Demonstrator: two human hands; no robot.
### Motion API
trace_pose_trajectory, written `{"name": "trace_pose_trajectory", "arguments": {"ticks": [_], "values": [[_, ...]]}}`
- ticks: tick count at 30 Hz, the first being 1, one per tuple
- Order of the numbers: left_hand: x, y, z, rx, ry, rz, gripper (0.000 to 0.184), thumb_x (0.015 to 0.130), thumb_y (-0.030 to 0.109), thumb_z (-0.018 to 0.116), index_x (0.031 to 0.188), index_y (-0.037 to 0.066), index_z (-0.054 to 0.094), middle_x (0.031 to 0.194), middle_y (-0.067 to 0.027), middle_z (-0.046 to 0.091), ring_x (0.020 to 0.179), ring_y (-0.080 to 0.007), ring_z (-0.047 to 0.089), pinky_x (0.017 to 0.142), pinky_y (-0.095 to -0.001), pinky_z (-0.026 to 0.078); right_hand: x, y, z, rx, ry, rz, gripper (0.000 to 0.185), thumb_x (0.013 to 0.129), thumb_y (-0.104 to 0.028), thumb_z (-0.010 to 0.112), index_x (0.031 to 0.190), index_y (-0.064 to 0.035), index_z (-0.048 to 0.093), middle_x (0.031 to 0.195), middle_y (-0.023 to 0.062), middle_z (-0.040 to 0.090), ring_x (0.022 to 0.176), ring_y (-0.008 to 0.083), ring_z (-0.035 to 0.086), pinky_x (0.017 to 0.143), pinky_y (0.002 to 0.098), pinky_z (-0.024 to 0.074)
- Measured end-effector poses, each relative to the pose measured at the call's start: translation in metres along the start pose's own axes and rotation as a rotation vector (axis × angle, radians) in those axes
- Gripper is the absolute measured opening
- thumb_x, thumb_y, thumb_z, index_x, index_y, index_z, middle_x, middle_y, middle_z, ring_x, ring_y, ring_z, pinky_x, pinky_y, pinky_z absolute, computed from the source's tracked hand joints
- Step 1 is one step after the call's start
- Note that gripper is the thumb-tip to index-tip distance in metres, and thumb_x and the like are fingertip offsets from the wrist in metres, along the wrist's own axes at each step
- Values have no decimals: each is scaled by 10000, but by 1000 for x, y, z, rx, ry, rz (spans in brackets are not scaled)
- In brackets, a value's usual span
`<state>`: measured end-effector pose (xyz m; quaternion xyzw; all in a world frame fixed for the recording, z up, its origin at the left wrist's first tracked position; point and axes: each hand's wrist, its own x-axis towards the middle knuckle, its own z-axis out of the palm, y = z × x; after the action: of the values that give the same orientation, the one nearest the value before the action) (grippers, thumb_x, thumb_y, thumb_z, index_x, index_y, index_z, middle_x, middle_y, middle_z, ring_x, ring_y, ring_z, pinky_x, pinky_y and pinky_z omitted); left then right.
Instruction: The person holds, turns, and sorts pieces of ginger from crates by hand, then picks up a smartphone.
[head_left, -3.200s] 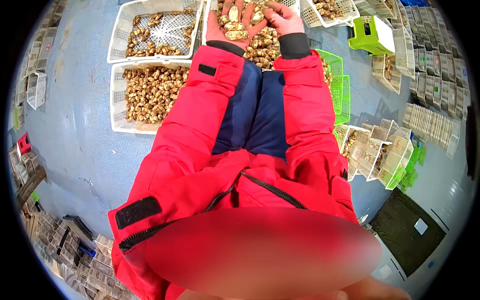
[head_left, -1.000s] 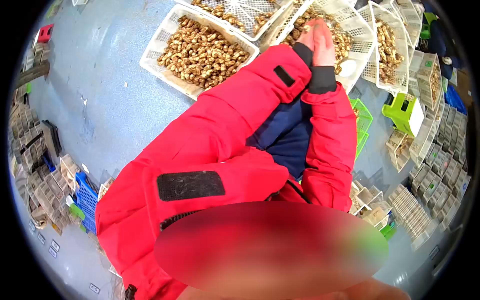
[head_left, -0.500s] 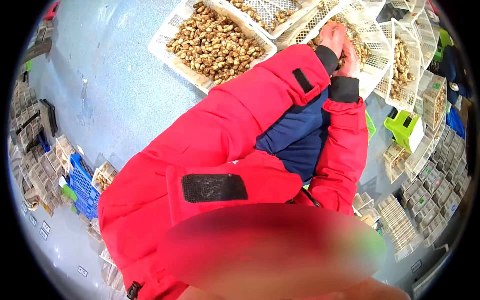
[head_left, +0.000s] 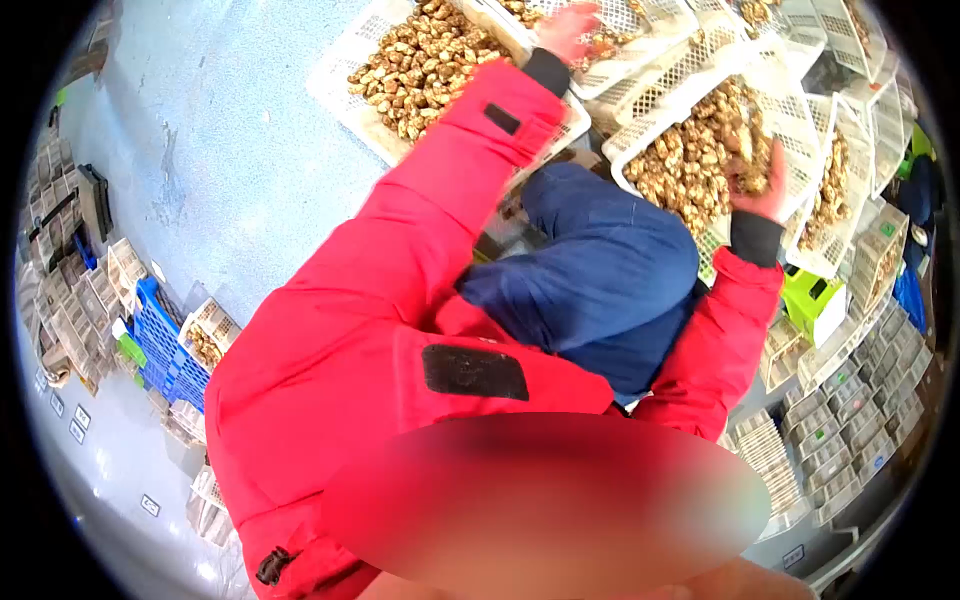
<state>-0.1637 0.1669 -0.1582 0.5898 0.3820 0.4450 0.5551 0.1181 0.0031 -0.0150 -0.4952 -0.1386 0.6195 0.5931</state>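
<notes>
My left hand (head_left: 568, 32) is at the top, blurred, over the near edge of a white crate (head_left: 655, 52) with brown, knobbly pieces. Whether it holds any of them cannot be made out. My right hand (head_left: 765, 190) is low in another white crate (head_left: 625, 150), at the right side of its heap of brown and cream pieces (head_left: 690, 160). Its fingers are apart, with pieces of the heap between and around them. A fuller white crate (head_left: 375, 130) of the same pieces (head_left: 430, 70) lies left of my left hand.
More white crates of pieces (head_left: 828, 190) stand at the right, near a green stool (head_left: 815, 305). Stacked crates (head_left: 850, 430) line the lower right. A blue crate (head_left: 165, 345) is at the left. My bent knee (head_left: 620, 240) is beside the heaped crate.
My hands were together over the heaped crate and are now apart. The left has moved up and left to the neighbouring crate, the right slightly down and right. The view has shifted too.
</notes>
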Motion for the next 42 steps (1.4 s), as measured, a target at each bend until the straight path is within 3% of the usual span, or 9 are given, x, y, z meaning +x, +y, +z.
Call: {"name": "trace_pose_trajectory", "arguments": {"ticks": [1,2,4,10,19,33,36,39,42], "values": [[3,-16,-44,-609,280,-417,350,931,185,484,1265,82,494,1263,-146,513,1109,-313,536,818,-454,534,-4,-12,-5,19,145,28,401,965,-276,457,1284,-33,468,1185,145,583,833,237,631,585,257,492],[20,-88,-96,-587,489,-681,354,921,227,508,1237,66,500,1267,-178,503,1152,-332,516,823,-487,523,-13,-23,-11,-4,265,0,403,963,-286,465,1281,-39,470,1219,151,560,859,244,624,584,253,492],[-1,-173,-193,-816,496,-630,282,910,252,529,1136,82,531,1104,-146,556,996,-279,580,771,-519,512,-30,-42,-43,-17,326,-12,409,958,-305,476,1284,-56,465,1269,162,524,910,251,610,580,246,495],[32,-208,-255,50,625,-1011,354,910,296,548,1220,127,515,1099,-71,593,974,-239,567,828,-501,460,-80,-27,-117,129,345,-70,409,951,-317,487,1242,-31,492,1309,218,488,912,276,623,607,303,545],[45,-240,-237,133,601,-801,276,900,329,564,1087,127,535,876,-38,541,734,-184,494,626,-390,389,-93,-18,-127,84,390,-102,439,956,-325,476,1268,-16,459,1324,217,470,972,276,590,653,281,540],[51,-204,-205,-683,316,-698,264,872,366,581,943,113,587,644,0,500,471,-123,430,393,-326,343,-89,-19,-113,159,304,-88,372,961,-319,469,1190,-33,535,1310,213,485,959,285,591,649,294,522],[18,-248,-250,-406,683,-440,348,895,116,587,1225,34,512,1137,-230,593,936,-323,630,723,-400,552,-90,-18,-123,195,321,-104,382,961,-310,471,1187,-7,528,1332,229,456,968,291,587,661,308,530],[-26,-265,-266,-27,831,-425,346,851,61,611,1183,5,534,1034,-198,638,903,-309,649,586,-354,536,-89,-15,-121,219,277,-92,383,961,-308,471,1189,-6,527,1329,232,459,981,294,586,662,314,533],[-22,-237,-269,836,491,-429,529,762,305,698,1231,111,549,1070,-181,646,981,-309,631,766,-401,517,-87,-16,-117,196,298,-95,389,963,-304,468,1208,-5,514,1328,231,463,988,302,591,663,318,533]]}}
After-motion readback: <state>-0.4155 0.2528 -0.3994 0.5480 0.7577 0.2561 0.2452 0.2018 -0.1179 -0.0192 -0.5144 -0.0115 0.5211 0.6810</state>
